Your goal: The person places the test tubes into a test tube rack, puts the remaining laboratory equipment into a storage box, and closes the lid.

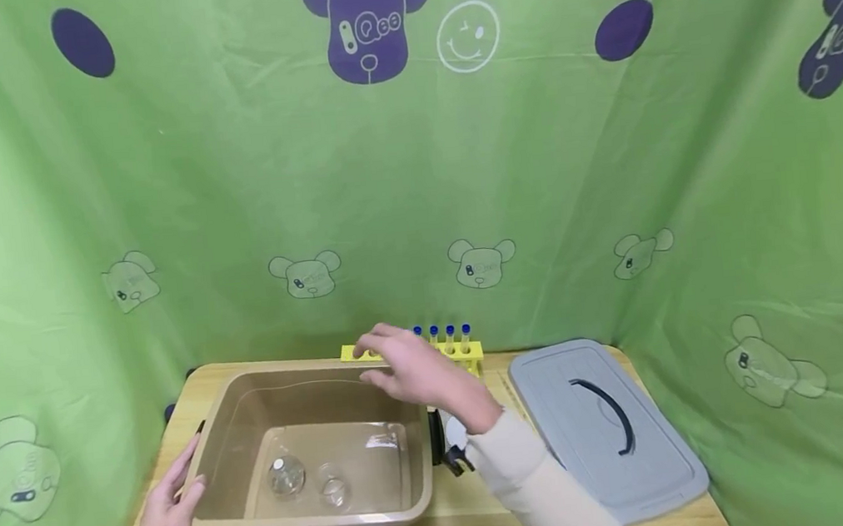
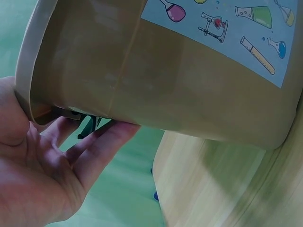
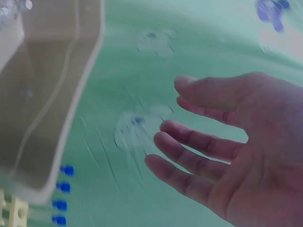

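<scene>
A brown plastic storage bin (image 1: 309, 521) stands on the table, with a round clear vessel with a white top (image 1: 287, 475) and a smaller clear vessel (image 1: 334, 492) on its floor. My left hand (image 1: 163, 509) grips the bin's left rim. In the left wrist view its fingers (image 2: 102, 146) reach under the rim along the outer wall, beside a dark handle or latch. Above the bin's far right corner, my right hand (image 1: 411, 368) hovers with fingers spread and loosely bent, holding nothing. The right wrist view shows that hand (image 3: 227, 146) apart from the bin.
Behind the bin is a yellow rack (image 1: 474, 348) with several blue-capped tubes, partly hidden by the right hand. A grey lid (image 1: 580, 441) with a black handle lies to the right. By the bin's right side sits a partly hidden black-and-white item (image 1: 455, 435). Green curtain (image 1: 384, 174) surrounds the table.
</scene>
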Demonstrator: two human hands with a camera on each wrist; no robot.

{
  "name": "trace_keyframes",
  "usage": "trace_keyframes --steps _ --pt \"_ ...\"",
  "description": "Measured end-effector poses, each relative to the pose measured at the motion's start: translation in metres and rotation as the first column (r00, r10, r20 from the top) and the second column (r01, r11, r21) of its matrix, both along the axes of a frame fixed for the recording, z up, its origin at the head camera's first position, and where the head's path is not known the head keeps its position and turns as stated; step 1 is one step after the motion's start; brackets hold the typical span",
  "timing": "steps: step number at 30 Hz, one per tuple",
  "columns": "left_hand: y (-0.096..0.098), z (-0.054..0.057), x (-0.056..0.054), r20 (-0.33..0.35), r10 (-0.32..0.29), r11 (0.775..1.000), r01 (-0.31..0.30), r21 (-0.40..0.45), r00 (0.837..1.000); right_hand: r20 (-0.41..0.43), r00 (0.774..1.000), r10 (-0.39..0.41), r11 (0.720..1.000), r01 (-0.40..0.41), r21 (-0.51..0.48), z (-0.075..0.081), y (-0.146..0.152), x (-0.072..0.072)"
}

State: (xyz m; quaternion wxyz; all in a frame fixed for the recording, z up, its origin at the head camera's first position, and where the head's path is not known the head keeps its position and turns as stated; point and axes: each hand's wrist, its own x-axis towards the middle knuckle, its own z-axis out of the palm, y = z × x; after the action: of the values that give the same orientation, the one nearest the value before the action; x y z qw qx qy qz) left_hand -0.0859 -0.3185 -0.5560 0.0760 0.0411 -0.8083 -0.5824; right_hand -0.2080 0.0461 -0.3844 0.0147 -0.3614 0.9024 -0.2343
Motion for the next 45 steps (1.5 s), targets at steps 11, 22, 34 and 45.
trace_keyframes --steps 11,22,34,45 --pt "0.001 -0.001 0.001 -0.059 -0.001 1.0 0.002 0.008 0.998 0.003 0.949 -0.315 0.907 0.302 -0.294 -0.033 0.082 -0.004" --pt "-0.003 -0.001 -0.002 -0.072 0.007 0.999 -0.009 -0.036 0.997 0.105 0.834 -0.542 0.799 0.55 -0.244 -0.138 0.131 -0.012" --pt "-0.002 0.0 -0.003 -0.083 0.003 0.998 -0.008 -0.058 0.997 0.163 0.803 -0.573 0.807 0.587 -0.058 -0.225 0.15 -0.023" --pt "-0.002 0.0 -0.002 -0.082 0.007 0.996 -0.014 -0.083 0.997 0.149 0.8 -0.581 0.813 0.575 0.089 -0.26 0.147 -0.03"
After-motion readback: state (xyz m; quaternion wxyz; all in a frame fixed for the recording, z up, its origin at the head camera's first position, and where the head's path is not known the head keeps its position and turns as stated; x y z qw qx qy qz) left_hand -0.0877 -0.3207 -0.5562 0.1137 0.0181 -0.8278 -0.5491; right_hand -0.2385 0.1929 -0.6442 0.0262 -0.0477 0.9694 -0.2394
